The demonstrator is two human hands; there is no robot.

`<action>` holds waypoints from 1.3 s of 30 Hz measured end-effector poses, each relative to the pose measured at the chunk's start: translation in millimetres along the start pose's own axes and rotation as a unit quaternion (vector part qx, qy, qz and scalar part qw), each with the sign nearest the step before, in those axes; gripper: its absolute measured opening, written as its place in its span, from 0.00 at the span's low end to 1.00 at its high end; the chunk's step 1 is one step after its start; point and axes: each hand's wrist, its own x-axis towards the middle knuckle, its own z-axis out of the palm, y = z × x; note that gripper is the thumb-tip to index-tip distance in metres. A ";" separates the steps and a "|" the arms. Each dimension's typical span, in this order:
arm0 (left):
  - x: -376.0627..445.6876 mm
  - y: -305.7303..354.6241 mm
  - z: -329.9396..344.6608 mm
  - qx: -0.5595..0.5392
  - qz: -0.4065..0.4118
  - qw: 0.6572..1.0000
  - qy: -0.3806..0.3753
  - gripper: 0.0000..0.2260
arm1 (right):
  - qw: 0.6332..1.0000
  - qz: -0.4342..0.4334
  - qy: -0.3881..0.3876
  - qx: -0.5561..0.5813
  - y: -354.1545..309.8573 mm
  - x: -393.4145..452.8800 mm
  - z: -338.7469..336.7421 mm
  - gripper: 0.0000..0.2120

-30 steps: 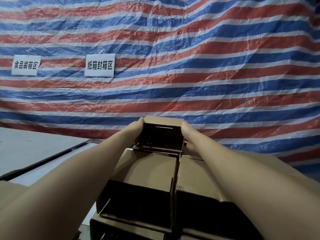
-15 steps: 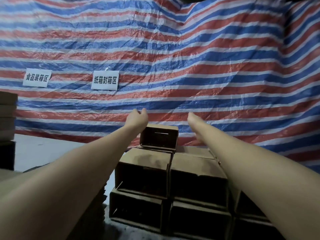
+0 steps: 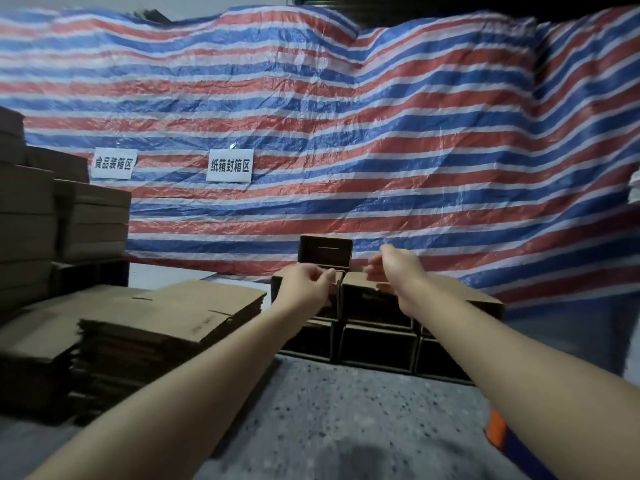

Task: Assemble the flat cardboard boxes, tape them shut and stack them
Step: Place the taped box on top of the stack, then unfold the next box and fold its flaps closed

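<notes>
Both hands now pulled back from top box (image 3: 325, 250), view further from stack; left hand (image 3: 304, 284) and right hand (image 3: 393, 268) in front of it, grip loosely curled, holding nothing; top box alone on stacked boxes (image 3: 377, 306) by striped tarp (image 3: 381, 133); flat cardboard pile (image 3: 166, 317) at left on floor (image 3: 346, 410); risk: top box sits single, near edge seam of two boxes, may tip if bumped; stack open sides forward, may shift.
</notes>
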 end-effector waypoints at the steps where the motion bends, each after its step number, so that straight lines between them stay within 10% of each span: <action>1: -16.2 -3.1 1.4 -0.016 -0.013 1.000 -0.009 0.18 | 1.000 0.003 -0.010 0.012 7.0 -15.9 0.7 0.16; 12: -113.8 -60.8 8.0 -0.042 -0.078 0.986 -0.138 0.05 | 0.998 0.039 -0.054 -0.010 98.3 -94.7 -3.6 0.15; 17: -105.8 -63.8 -19.9 0.140 0.008 0.986 -0.095 0.29 | 0.997 0.056 -0.050 -0.021 116.4 -84.0 -4.4 0.14; 24: -59.7 -59.2 -93.0 0.489 0.244 0.835 0.065 0.17 | 0.994 0.078 -0.071 0.001 119.3 -68.5 14.3 0.13; 30: -45.3 -69.6 -121.3 0.634 0.089 0.768 0.018 0.24 | 0.989 0.100 -0.106 0.035 113.4 -64.3 36.3 0.12; 39: -55.9 -100.6 -122.2 0.632 0.055 0.773 0.005 0.14 | 0.988 0.061 -0.141 -0.008 96.4 -51.0 53.9 0.21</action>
